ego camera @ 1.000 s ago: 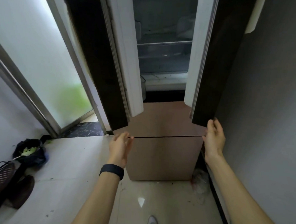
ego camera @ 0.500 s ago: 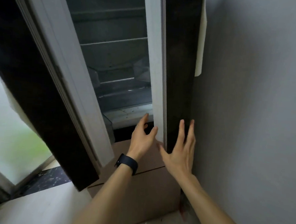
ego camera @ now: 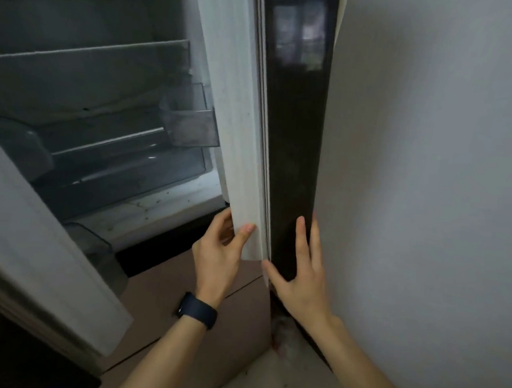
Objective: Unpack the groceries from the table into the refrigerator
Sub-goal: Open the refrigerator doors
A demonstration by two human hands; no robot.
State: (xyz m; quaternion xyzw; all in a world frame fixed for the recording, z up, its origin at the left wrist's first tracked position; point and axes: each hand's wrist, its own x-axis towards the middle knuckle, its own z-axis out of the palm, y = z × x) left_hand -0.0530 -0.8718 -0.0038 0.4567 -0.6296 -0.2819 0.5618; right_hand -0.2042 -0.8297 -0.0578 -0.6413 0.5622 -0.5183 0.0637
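Head view. Grips the white inner edge of the right door (ego camera: 296,136) near its bottom corner with the left hand (ego camera: 216,257), thumb on the front and fingers curled behind. Presses the right hand (ego camera: 301,273) flat on that door's dark outer face, fingers straight. Shows the open refrigerator (ego camera: 105,97) just left of that door and a grey wall (ego camera: 428,173) just right of it.

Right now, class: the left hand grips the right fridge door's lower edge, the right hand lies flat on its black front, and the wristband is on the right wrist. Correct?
No. The head view shows the wristband on the left wrist. Otherwise yes: the left hand grips the lower edge of the fridge door, the right hand lies flat on its black front.
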